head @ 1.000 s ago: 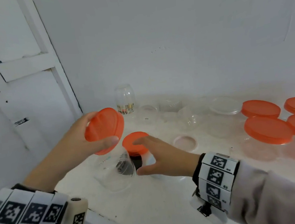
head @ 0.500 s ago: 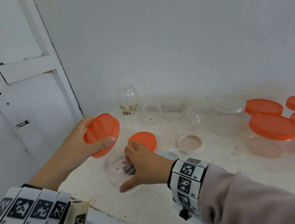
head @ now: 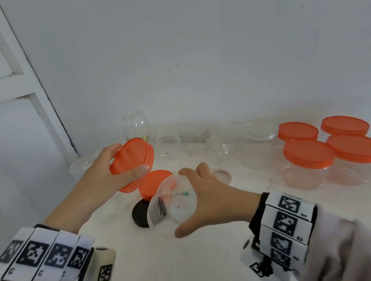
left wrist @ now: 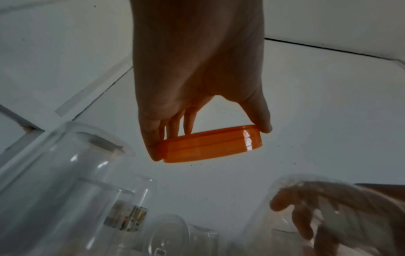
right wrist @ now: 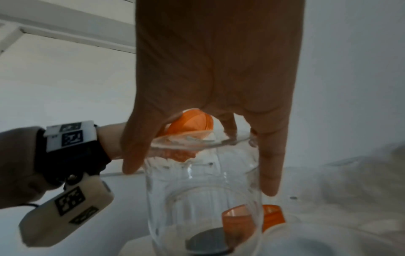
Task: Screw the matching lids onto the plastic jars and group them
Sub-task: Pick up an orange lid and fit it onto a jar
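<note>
The left hand (head: 104, 173), left of centre in the head view, grips an orange lid (head: 133, 163) by its rim, thumb on the near edge and fingers on the far edge, the lid tilted and held above the white surface (head: 195, 263). In the left wrist view that lid (left wrist: 210, 145) sits at the fingertips in mid-frame.

The right hand (head: 212, 197), just right of centre, is wrapped round a clear plastic jar (head: 172, 202) lifted off the surface and tipped, its open mouth toward lower left. The jar lies just below and right of the held lid, not touching it.

Behind the jar a second orange lid (head: 155, 186) caps a small container beside a black lid (head: 141, 213). At right of frame stand four orange-lidded jars (head: 307, 153); more clear jars (head: 136, 125) line the wall.
</note>
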### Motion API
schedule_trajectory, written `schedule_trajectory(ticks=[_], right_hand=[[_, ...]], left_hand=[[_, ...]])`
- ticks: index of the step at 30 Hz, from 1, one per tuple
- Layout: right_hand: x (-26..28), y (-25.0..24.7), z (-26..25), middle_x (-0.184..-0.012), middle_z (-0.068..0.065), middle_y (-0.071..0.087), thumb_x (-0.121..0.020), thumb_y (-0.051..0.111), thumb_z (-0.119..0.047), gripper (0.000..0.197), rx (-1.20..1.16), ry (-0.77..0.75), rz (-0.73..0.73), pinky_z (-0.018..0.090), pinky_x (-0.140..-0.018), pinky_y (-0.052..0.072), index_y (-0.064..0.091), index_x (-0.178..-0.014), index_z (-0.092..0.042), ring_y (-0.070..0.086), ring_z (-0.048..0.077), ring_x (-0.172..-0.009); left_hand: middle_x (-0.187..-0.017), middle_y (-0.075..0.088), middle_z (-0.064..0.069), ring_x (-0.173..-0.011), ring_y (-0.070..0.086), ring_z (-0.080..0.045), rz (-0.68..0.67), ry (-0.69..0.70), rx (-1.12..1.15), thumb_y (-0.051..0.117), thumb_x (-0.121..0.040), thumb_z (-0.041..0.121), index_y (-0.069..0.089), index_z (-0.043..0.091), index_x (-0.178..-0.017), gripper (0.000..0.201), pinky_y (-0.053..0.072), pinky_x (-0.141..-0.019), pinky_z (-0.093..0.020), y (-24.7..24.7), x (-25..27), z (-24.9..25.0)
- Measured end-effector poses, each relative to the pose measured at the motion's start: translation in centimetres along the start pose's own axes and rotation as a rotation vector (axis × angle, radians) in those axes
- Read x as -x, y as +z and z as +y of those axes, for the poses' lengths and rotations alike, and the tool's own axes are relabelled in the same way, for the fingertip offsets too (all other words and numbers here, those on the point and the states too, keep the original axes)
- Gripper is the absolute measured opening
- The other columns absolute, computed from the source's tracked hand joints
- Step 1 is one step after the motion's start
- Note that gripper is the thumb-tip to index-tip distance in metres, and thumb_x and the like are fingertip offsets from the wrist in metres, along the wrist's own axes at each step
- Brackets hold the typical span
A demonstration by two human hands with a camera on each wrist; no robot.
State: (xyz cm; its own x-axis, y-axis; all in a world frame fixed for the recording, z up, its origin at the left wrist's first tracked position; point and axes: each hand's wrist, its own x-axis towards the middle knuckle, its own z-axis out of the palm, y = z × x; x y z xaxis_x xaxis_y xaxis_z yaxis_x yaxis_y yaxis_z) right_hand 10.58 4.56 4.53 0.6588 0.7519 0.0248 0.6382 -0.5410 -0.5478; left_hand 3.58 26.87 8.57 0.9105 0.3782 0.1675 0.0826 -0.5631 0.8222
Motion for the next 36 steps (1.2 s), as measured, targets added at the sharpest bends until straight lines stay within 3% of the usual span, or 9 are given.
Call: schedule_trajectory(ticks=[2, 6, 12, 18, 23, 25, 28, 33, 36], right_hand=[[0.9, -1.1, 1.1, -0.113, -0.013, 0.02, -0.054, 0.083, -0.059, 0.114, -0.019, 0.045, 0.06, 0.029, -0.092, 0.044, 0.016, -0.142, -0.033, 0.031, 0.013, -0.115], [2.7, -3.4, 3.5, -0.128, -0.013, 0.026, -0.059, 0.081, -0.058, 0.114, -0.082, 0.164, 0.157, 0.03, -0.103, 0.035, 0.017, -0.147, -0.023, 0.03, 0.012, -0.126], [6.2, -5.8, 6.3, -0.113, -0.007, 0.035, -0.059, 0.081, -0.04, 0.094, -0.143, 0.258, 0.192, 0.018, -0.068, 0.044, 0.018, -0.126, -0.057, 0.05, 0.009, -0.096], [7.6, -6.4, 8.5, -0.115, -0.01, 0.031, -0.061, 0.076, -0.047, 0.09, 0.109, 0.377, 0.238, 0.025, -0.079, 0.035, 0.027, -0.133, -0.023, 0.033, 0.012, -0.109], [8.4, -6.8, 9.8, -0.118, -0.007, 0.029, -0.059, 0.078, -0.046, 0.102, -0.062, 0.504, 0.25, 0.017, -0.061, 0.036, 0.023, -0.142, -0.027, 0.045, 0.005, -0.091], [8.3, -7.0, 10.1, -0.119, -0.007, 0.033, -0.056, 0.076, -0.055, 0.103, -0.102, 0.536, 0.276, 0.02, -0.065, 0.038, 0.028, -0.143, -0.025, 0.044, 0.009, -0.097], [8.0, -6.9, 10.5, -0.123, -0.005, 0.044, -0.052, 0.069, -0.066, 0.101, -0.135, 0.54, 0.348, 0.033, -0.084, 0.046, 0.039, -0.138, -0.022, 0.047, 0.013, -0.107], [8.2, -6.2, 10.9, -0.106, -0.009, 0.046, -0.064, 0.08, -0.05, 0.086, -0.269, 0.567, 0.322, 0.028, -0.082, 0.045, 0.038, -0.13, -0.017, 0.049, 0.009, -0.098], [8.6, -5.5, 11.0, -0.118, -0.006, 0.041, -0.059, 0.086, -0.043, 0.098, -0.291, 0.562, 0.227, 0.034, -0.094, 0.047, 0.03, -0.136, -0.018, 0.047, 0.014, -0.11]], left_hand=[[-0.125, 0.044, 0.023, -0.106, 0.051, 0.0, -0.031, 0.026, 0.0, 0.074, -0.047, 0.073, 0.037, 0.044, -0.13, 0.096, 0.041, -0.078, -0.022, 0.9, -0.4, 0.6], [-0.133, 0.041, 0.023, -0.12, 0.045, -0.008, -0.093, 0.062, -0.045, 0.073, -0.044, 0.076, 0.033, 0.037, -0.141, 0.112, 0.041, -0.094, -0.029, 2.8, -1.1, 1.8], [-0.143, 0.038, 0.018, -0.127, 0.042, -0.01, -0.203, 0.114, -0.099, 0.065, -0.036, 0.081, 0.03, 0.037, -0.143, 0.12, 0.039, -0.105, -0.038, 5.7, -2.1, 3.7], [-0.135, 0.042, 0.019, -0.12, 0.046, -0.008, -0.333, 0.164, -0.093, 0.066, -0.036, 0.08, 0.031, 0.037, -0.142, 0.12, 0.041, -0.099, -0.031, 8.9, -2.9, 5.1], [-0.135, 0.042, 0.02, -0.118, 0.048, -0.005, -0.446, 0.187, -0.044, 0.068, -0.037, 0.08, 0.03, 0.037, -0.143, 0.12, 0.04, -0.091, -0.025, 10.9, -3.0, 6.0], [-0.138, 0.041, 0.019, -0.12, 0.048, -0.006, -0.474, 0.193, -0.046, 0.068, -0.04, 0.08, 0.029, 0.036, -0.143, 0.119, 0.042, -0.095, -0.027, 11.6, -3.0, 6.3], [-0.139, 0.04, 0.018, -0.12, 0.046, -0.007, -0.499, 0.215, -0.076, 0.069, -0.045, 0.078, 0.027, 0.036, -0.145, 0.116, 0.04, -0.094, -0.027, 12.6, -3.0, 6.7], [-0.133, 0.044, 0.018, -0.116, 0.049, -0.006, -0.489, 0.259, -0.053, 0.067, -0.039, 0.08, 0.03, 0.035, -0.143, 0.119, 0.042, -0.09, -0.024, 14.0, -3.1, 7.5], [-0.133, 0.044, 0.017, -0.116, 0.05, -0.007, -0.491, 0.289, -0.05, 0.066, -0.039, 0.081, 0.03, 0.035, -0.142, 0.118, 0.043, -0.087, -0.024, 14.7, -3.1, 7.9]])
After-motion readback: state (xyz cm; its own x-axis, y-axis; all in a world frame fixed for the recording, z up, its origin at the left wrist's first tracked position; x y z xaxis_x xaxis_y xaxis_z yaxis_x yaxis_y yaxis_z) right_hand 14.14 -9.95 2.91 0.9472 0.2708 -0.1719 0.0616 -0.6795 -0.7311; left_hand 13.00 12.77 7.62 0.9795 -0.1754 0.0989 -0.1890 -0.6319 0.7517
